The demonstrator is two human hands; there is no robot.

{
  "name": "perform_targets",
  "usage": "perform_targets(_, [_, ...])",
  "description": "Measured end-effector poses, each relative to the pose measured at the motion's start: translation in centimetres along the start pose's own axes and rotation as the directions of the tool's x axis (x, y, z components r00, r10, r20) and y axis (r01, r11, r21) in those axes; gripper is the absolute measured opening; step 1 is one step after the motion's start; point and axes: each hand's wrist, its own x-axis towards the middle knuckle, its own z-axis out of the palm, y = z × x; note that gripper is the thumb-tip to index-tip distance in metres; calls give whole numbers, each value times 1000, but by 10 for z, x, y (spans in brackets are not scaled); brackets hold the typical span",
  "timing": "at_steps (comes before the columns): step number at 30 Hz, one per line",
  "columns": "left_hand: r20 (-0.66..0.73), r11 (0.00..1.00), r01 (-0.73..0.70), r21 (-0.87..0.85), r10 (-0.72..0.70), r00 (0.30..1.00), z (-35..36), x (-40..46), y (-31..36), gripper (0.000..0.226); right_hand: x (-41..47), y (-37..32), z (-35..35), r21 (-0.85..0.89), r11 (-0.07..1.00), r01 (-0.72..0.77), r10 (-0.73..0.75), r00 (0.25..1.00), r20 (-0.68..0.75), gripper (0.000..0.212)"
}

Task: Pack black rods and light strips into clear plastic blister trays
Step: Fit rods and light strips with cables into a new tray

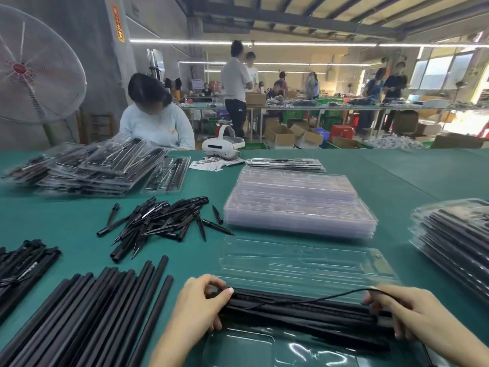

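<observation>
Rods (pixel 304 312), black and bundled with what looks like a light strip and its thin black wire (pixel 317 299), lie across the open blister tray (pixel 304 263) at the near edge of the table (pixel 397 176). They look light and stiff, smooth enough to roll apart, so they are best taken at both ends together; the wire is limp and may snag, and the thin tray will likely flex if pressed hard. Left hand (pixel 195 305) grips the bundle's left end, fingers curled over the top, thumb tucked beneath. Right hand (pixel 407 313) holds the right end, fingers wrapped around it, with the wire looping up beside its fingertips. Loose rods (pixel 87 313) lie along the near left edge. Farther back sit a heap of black spikes (pixel 161 221), a stack of empty trays (pixel 299 202) and filled packs (pixel 90 165) toward the far left.
</observation>
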Motion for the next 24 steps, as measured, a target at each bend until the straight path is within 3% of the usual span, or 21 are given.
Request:
perform_targets(7, [14, 986, -88, 142, 87, 996, 2, -6, 2, 9, -4, -3, -1, -44, 999, 25, -25, 1000, -1, 34])
perform_targets(9, [12, 957, -106, 271, 107, 994, 2, -10, 7, 13, -4, -4, -1, -44, 998, 33, -33, 999, 1, 35])
perform_targets(11, [-11, 829, -119, 547, 149, 989, 2, -14, 12, 20, -4, -4, -1, -26, 1000, 14, -13, 1000, 17, 38])
perform_targets(13, [-46, 686, -121, 717, 220, 974, 3, -18, 16, 24, -4, -6, 0, -10, 1000, -30, 31, 998, 59, 41])
perform_targets(18, [116, 652, -387, 652, 418, 901, 21, -19, 17, 23, -4, -6, 1, 14, 998, -60, 58, 990, 127, 42])
perform_targets(21, [179, 681, -411, 606, 386, 905, 30, -17, 9, 32, -5, -5, 0, -32, 999, 1, 4, 991, 132, 43])
perform_targets(24, [304, 738, -390, 551, 258, 917, 33, -14, 0, 40, -5, -6, 0, -24, 999, 24, -20, 987, 157, 43])
